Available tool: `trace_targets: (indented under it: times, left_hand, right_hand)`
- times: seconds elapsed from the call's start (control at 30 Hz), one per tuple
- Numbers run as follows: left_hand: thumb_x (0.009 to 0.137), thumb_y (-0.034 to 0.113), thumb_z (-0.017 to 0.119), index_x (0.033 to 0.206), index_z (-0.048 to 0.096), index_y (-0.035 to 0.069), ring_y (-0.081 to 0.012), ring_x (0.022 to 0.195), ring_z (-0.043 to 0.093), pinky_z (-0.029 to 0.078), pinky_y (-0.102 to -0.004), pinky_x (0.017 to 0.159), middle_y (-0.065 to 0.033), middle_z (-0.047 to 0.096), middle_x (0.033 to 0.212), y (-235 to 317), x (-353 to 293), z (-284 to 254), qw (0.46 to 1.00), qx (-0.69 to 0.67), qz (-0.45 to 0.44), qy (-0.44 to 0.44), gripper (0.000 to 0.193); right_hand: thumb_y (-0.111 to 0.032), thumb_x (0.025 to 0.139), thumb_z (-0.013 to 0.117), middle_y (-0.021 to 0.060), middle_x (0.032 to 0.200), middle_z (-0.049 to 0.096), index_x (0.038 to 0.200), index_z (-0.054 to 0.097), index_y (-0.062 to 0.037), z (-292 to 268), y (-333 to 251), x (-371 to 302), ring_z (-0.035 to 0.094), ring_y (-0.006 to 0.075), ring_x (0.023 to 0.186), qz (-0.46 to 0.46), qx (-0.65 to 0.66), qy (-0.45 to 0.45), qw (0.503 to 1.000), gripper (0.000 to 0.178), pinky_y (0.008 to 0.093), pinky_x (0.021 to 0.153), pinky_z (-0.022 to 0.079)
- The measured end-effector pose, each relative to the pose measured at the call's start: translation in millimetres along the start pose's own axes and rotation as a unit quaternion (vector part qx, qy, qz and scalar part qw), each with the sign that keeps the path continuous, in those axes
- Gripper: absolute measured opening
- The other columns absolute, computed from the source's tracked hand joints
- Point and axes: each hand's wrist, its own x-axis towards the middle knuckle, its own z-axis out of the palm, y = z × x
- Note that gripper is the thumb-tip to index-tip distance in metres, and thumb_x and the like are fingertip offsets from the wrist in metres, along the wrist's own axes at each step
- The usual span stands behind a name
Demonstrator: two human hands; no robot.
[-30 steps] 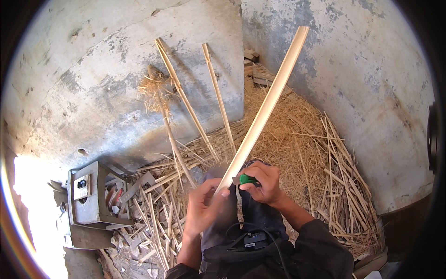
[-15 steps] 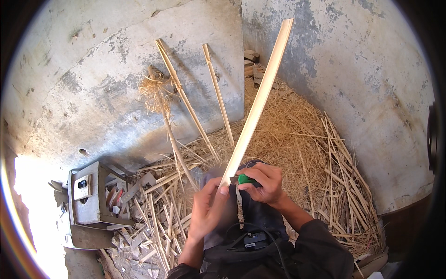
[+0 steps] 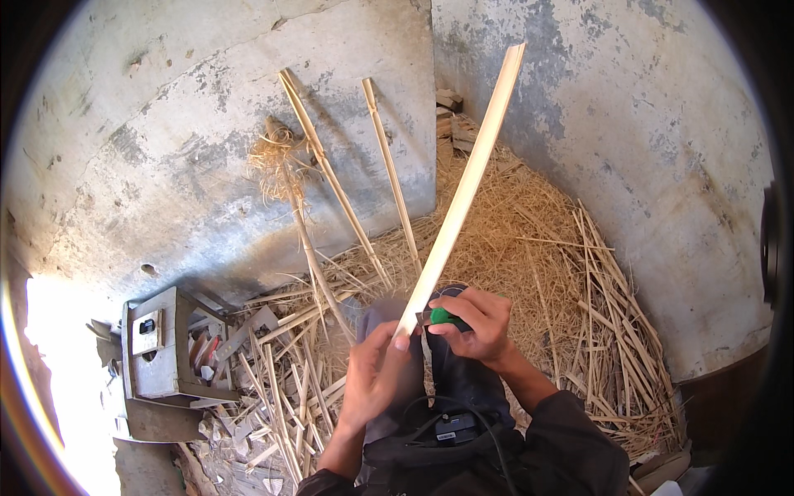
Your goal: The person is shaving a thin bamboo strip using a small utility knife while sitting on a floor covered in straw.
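A long pale split bamboo strip (image 3: 463, 194) slants up and away to the right from my hands. My left hand (image 3: 374, 368) is closed around its near end, thumb lying along the strip. In my right hand (image 3: 484, 324) is a knife (image 3: 444, 317) with a green part at the fingers and a short dark blade. The blade sits against the strip's right edge, just above my left thumb. My right fingers cover most of the knife's handle.
Two bamboo pieces (image 3: 335, 178) (image 3: 389, 165) and a stick with shavings (image 3: 277, 161) lean on the left wall. Shavings (image 3: 513, 215) heap ahead; loose strips (image 3: 620, 331) lie at right. A wooden box (image 3: 161, 343) with tools stands at left.
The strip has shifted slightly toward me, its far end lower in view. My right hand with the knife has moved a little to the right.
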Motion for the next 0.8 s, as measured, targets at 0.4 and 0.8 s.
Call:
trace_targets:
  times: [0.4,0.8]
  left_hand:
    - [0.114,0.023,0.055,0.121,0.07,-0.001,-0.0001,0.064,0.04,0.027,-0.0216,0.057,0.0084,0.05,0.074,-9,-11,-1,0.999,0.029,-0.039,0.0,0.029]
    - [0.113,0.026,0.058,0.119,0.071,-0.001,-0.0004,0.066,0.044,0.03,-0.0212,0.058,0.0076,0.052,0.076,-35,-35,-5,0.998,0.032,-0.053,-0.001,0.03]
  right_hand:
    - [-0.041,0.093,0.081,0.0034,0.074,0.068,0.099,0.079,-0.0102,-9,14,3,0.065,0.0215,0.057,0.069,-0.019,0.025,0.997,0.032,0.0338,0.052,0.049]
    - [-0.032,0.093,0.083,0.0084,0.076,0.069,0.099,0.079,-0.0056,-13,43,8,0.065,0.0232,0.059,0.109,-0.014,0.068,0.992,0.028,0.0341,0.053,0.048]
